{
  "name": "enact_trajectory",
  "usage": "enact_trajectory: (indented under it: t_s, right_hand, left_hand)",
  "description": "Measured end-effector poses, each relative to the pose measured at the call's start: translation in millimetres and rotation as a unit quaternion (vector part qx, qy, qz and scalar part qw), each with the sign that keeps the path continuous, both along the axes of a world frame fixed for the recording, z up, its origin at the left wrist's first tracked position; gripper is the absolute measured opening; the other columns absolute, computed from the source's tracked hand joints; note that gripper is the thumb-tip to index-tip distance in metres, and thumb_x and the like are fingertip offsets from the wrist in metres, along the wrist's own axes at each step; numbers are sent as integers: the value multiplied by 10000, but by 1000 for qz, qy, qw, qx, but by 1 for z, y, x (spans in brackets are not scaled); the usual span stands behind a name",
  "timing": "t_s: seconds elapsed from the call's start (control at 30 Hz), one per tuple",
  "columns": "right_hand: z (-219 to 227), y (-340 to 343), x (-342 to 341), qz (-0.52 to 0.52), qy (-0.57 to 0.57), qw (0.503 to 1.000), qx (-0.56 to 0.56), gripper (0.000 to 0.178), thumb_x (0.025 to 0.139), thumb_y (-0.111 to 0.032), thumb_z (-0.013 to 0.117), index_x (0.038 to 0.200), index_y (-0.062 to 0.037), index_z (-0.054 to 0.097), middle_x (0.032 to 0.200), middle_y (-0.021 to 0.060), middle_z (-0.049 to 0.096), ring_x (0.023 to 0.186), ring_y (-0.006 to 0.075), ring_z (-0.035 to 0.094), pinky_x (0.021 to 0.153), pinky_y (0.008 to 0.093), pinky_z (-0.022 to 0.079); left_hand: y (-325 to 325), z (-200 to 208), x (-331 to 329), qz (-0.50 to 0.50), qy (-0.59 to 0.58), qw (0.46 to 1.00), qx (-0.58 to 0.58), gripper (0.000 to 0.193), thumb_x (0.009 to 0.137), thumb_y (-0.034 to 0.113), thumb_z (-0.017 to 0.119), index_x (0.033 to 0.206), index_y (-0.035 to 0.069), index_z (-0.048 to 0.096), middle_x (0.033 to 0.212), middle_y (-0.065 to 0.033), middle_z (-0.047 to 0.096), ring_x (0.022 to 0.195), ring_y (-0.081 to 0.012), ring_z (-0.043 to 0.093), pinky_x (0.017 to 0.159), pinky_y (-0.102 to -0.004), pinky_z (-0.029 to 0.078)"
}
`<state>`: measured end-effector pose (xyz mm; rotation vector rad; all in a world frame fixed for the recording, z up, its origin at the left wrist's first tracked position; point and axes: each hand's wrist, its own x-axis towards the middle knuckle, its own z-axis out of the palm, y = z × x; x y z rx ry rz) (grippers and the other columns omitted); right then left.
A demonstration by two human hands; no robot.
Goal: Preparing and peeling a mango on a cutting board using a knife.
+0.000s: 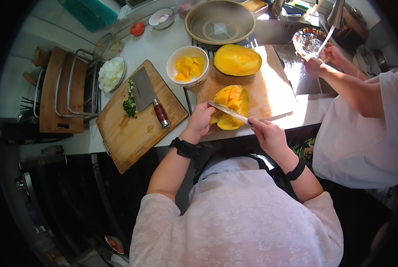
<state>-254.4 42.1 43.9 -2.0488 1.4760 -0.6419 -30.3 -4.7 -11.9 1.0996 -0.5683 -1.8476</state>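
Observation:
In my right hand (270,137) is the handle of a small knife (231,114), its blade lying slantwise across a yellow mango half (229,122). The flesh of this half is scored into cubes. My left hand (200,119) is closed at the mango's left edge, by the knife tip; its fingertips are partly hidden. Another mango half (237,59) lies beyond on the light cutting board (270,95). To its left, a white bowl (171,67) contains mango cubes (190,67).
On a wooden board (141,142) at left rest a cleaver (143,91) and chopped greens (130,107). Behind are a colander (220,38), a tomato (137,29) and a plate of pale chopped pieces (111,74). At right, another person (359,133) rinses a clear bowl (309,41) at the sink.

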Motion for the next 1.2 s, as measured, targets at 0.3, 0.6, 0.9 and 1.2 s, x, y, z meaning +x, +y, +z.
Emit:
enact_trajectory:
  t_s: [0.3,0.6,0.9,1.2]
  right_hand:
    - [-5,8,-2,-14,56,998,14,232,819,-152,529,1047,-148,572,656,104,541,558,296,553,502,381,451]
    - [-11,15,-5,-10,74,997,33,268,815,-130,520,1080,-139,552,644,126,531,553,305,554,503,377,458]
    - [-11,14,5,-44,132,990,-11,259,801,-92,509,1056,-131,532,620,116,517,517,300,549,474,372,453]
    - [-16,10,4,-79,31,996,13,209,816,-118,522,1017,-109,577,660,148,570,576,315,568,515,378,456]
  left_hand:
    - [10,-10,-7,39,5,999,7,244,812,-26,434,1043,-82,492,1011,-137,576,900,-204,581,819,-291,461]
    - [17,2,-22,14,0,1000,8,259,819,-33,468,1071,-80,502,999,-110,591,879,-161,580,794,-254,462]
    - [21,-2,-29,36,-29,999,-6,193,835,-11,472,1007,-45,553,889,-55,601,744,-106,578,651,-198,470]
    - [19,3,-26,35,-44,998,12,202,827,-19,472,1007,-66,552,927,-80,606,793,-128,586,711,-225,468]
